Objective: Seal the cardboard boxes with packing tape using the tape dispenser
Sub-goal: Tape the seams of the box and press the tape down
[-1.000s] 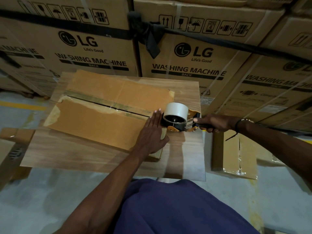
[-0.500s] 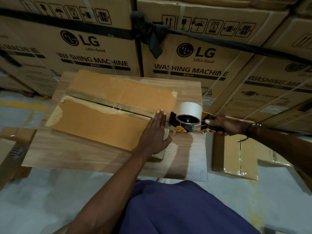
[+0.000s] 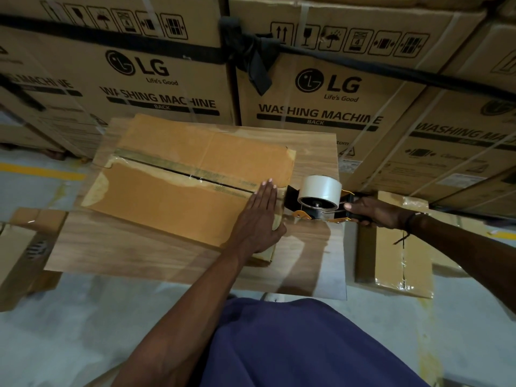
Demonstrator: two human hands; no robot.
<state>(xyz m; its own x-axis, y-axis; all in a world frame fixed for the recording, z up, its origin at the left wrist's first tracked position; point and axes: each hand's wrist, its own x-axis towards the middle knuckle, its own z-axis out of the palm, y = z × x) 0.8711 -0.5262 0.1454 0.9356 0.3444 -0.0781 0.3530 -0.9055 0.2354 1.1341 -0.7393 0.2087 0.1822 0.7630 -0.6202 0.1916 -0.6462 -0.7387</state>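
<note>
A flat brown cardboard box (image 3: 173,199) lies on a wood-grain table (image 3: 145,252), its two top flaps meeting at a dark seam with old tape remnants. My left hand (image 3: 258,219) presses flat on the box's right end, fingers straight. Just right of the box hovers a tape dispenser (image 3: 319,201), black and orange with a white tape roll. My right hand (image 3: 374,212) grips its handle. A strip of clear tape seems to run from the dispenser toward the box's right edge, though it is hard to make out.
Tall LG washing-machine cartons (image 3: 321,88) bound by a black strap (image 3: 195,53) wall off the far side. A taped small box (image 3: 396,247) sits on the floor at the right, another carton (image 3: 19,255) at the left. Grey concrete floor (image 3: 83,331) lies below.
My right hand has drawn the dispenser rightward, away from the box's right end. My left hand has stayed pressed on the box.
</note>
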